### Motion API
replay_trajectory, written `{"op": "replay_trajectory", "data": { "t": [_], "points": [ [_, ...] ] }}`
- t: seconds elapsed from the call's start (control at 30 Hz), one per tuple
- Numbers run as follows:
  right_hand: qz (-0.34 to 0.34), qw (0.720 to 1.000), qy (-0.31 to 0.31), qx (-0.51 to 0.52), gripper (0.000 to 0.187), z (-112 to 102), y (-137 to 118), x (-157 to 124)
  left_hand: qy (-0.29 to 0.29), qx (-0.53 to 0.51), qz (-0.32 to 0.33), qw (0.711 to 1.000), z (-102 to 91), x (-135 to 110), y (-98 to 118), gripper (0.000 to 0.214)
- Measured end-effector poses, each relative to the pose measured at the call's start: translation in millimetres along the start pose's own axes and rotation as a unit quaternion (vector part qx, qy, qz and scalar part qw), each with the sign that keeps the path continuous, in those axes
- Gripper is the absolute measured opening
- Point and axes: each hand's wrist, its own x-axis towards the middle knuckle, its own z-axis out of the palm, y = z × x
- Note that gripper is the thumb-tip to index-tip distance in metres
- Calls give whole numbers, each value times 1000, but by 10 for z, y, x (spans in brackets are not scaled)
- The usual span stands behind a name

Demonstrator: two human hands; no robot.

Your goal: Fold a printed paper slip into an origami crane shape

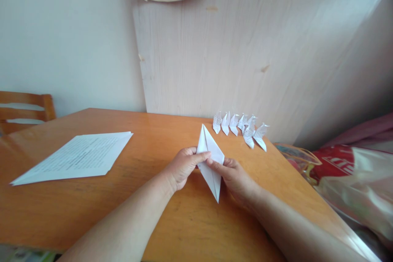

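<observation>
A white sheet folded into a long diamond, a piece of folded paper (211, 143), is held up over the table between both hands. Its sharp tips point up and down, and a crease runs along its length. My left hand (186, 163) pinches its left edge, thumb on the front face. From the right, my right hand (235, 174) grips the opposite edge, its thumb close to the left thumb near the middle. The other fingers are mostly hidden behind the paper.
Several folded paper cranes (234, 124) stand at the table's back right. A stack of printed paper (82, 157) lies on the left of the wooden table (147, 147). Bags (353, 172) are beyond the right edge, and a chair (27, 110) is at far left.
</observation>
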Motion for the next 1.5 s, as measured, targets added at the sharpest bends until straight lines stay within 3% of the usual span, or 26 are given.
{"op": "replay_trajectory", "data": {
  "t": [0.2,0.43,0.97,1.17,1.3,1.43,1.5],
  "points": [
    [27,999,6,-27,35,2,-29,0,22,-3,18,1000,1,8,-12,30],
    [47,990,-7,-131,36,-22,-67,-28,110,0,50,993,-64,73,21,31],
    [49,983,-9,-178,38,-21,-125,-48,201,-12,83,976,-280,203,63,38],
    [47,983,-18,-175,33,-87,-109,-54,259,-18,93,961,-450,267,95,41],
    [-4,986,28,-164,36,-120,-110,-15,224,-8,85,971,-436,254,87,39],
    [-41,983,81,-157,37,-149,-124,24,138,8,65,988,-248,161,50,35],
    [-42,983,91,-154,39,-155,-130,30,61,9,48,997,-157,105,38,34]
  ]
}}
